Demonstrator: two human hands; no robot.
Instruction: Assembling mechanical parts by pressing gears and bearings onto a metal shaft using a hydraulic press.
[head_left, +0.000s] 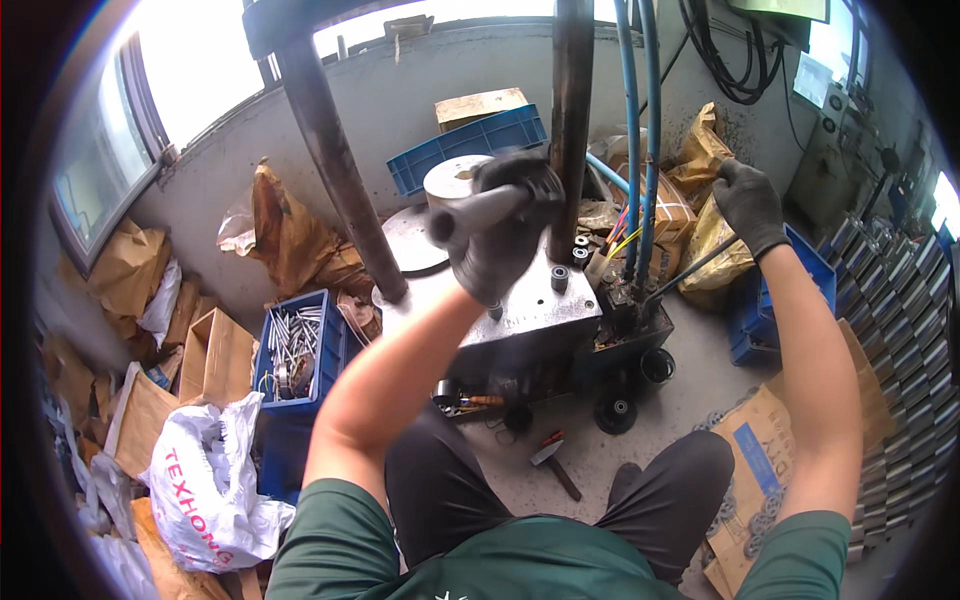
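My left hand, in a dark glove, is wrapped round a grey metal cylinder above the press table; both are smeared by motion. Behind it a pale round metal block with a hole in its top shows in part. My right hand, gloved too, is closed round the upper end of a thin dark lever, which slants down to the base right of the press. On the flat metal press table stand several small dark bushings with centre holes.
Dark steel posts and blue hoses rise round the table. A blue crate of metal rods stands left, beside a white sack. A hammer lies on the floor between my knees. Stacked metal tubes fill the right.
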